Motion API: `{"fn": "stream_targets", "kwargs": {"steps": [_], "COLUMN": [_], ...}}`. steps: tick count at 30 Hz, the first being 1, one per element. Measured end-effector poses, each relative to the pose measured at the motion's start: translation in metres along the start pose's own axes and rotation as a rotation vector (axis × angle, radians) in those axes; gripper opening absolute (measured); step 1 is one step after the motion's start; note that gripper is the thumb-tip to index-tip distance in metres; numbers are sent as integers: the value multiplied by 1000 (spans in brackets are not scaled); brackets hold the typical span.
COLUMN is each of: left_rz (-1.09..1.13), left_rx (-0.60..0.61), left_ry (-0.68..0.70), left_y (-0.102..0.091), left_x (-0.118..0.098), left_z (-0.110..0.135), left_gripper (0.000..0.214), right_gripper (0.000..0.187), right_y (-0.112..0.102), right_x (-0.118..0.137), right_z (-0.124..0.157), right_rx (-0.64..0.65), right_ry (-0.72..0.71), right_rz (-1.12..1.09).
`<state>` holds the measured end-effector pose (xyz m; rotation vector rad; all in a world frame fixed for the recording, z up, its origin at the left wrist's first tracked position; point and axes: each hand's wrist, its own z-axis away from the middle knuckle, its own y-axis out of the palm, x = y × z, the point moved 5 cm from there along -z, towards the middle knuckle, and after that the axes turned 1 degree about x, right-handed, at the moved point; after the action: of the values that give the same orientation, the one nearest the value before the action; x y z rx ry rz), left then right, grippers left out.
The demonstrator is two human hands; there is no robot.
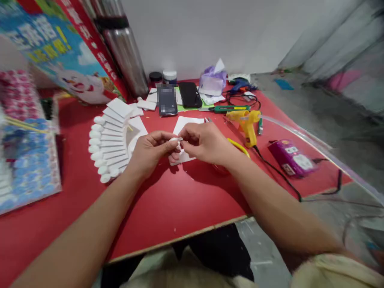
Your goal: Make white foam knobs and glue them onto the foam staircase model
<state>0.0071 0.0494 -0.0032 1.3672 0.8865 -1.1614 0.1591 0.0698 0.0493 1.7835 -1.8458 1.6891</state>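
My left hand point(153, 150) pinches a small white piece point(176, 139) between thumb and fingers, over the middle of the red table. My right hand point(202, 140) meets it from the other side, its fingertips closed at the piece's edge. Fingers cover much of the piece, so its exact kind cannot be made out. Beneath and behind the hands lie white sheets point(190, 120). To the left, a fan of white strips with oval white ends point(112, 138) is spread out. A yellow glue gun point(247, 126) lies to the right of my right hand.
A purple power box point(291, 158) with black cords sits on the right. Two phones point(167, 100), a green-handled knife point(231, 108) and a tissue pack point(213, 82) lie at the back. A steel flask point(126, 52) and a colourful box point(81, 52) stand back left.
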Motion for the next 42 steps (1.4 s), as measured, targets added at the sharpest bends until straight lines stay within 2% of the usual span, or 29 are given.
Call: {"fn": "stream_targets", "kwargs": {"steps": [3, 5, 8, 11, 13, 16, 19, 21, 25, 30, 34, 36, 40, 42], "left_rz": [29, 127, 388, 622, 694, 726, 739, 739, 593, 206, -156, -307, -572, -646], "left_rx": [24, 47, 68, 101, 143, 180, 200, 227, 245, 100, -2, -29, -131, -155], "left_ry": [23, -8, -153, -360, -455, -523, -551, -542, -431, -144, 75, 189, 464, 536], "left_y": [-1, 1, 6, 14, 18, 21, 21, 22, 20, 10, 5, 4, 2, 2], "left_x": [-2, -3, -3, -1, 0, 1, 2, 2, 4, 3, -6, -11, -23, -26], "left_z": [0, 0, 2, 8, 12, 16, 17, 17, 12, 3, 5, 7, 13, 14], "left_gripper": [17, 16, 10, 25, 37, 44, 42, 33, 5, 25, 21, 19, 14, 14], "right_gripper": [9, 11, 12, 9, 9, 10, 12, 13, 10, 8, 10, 14, 9, 9], "right_y": [-2, -7, -17, -19, -16, -10, -7, -6, -7, -7, -4, -3, -1, -1], "right_x": [7, 8, 4, -1, -3, -7, -8, -8, -7, -9, -11, -10, -7, -6], "right_z": [3, 3, 1, -1, -3, -4, -3, -3, -3, -2, -1, 0, 1, 2], "right_rx": [40, 1, -146, -232, -217, -163, -118, -85, -49, 48, 109, 102, 87, 79], "right_ry": [-27, 13, 149, 239, 268, 310, 350, 361, 366, 422, 377, 331, 273, 251], "right_rz": [26, -39, -248, -423, -482, -540, -575, -584, -587, -548, -458, -408, -341, -305]}}
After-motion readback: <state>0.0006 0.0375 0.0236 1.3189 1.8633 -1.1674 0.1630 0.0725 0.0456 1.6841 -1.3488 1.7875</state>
